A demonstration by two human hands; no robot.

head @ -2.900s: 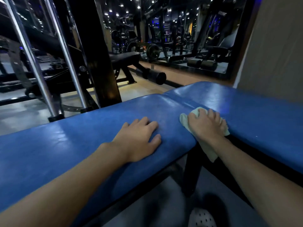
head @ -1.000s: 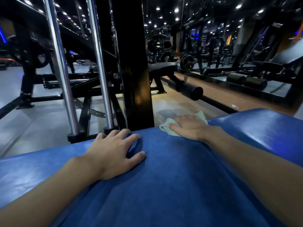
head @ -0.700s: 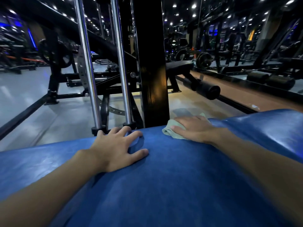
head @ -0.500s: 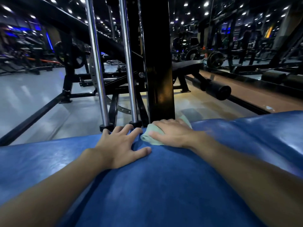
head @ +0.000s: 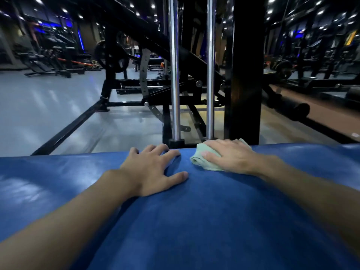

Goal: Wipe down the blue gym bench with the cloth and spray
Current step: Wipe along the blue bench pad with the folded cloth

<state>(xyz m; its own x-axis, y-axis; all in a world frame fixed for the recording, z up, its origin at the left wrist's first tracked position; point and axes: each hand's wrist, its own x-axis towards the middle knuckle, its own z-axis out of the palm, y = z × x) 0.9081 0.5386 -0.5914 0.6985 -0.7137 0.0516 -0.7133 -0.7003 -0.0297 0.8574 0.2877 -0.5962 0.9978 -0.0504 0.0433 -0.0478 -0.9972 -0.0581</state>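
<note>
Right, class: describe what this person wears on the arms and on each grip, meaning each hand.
Nothing is worn that shows. The left grip and right grip are gloveless, with no ring visible. The left forearm and right forearm are bare to the frame's edge: no sleeve, watch or wristband in view.

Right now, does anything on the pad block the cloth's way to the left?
Yes: the left hand rests spread on the blue bench just left of the cloth, which lies under the right hand. A small gap separates them.
</note>
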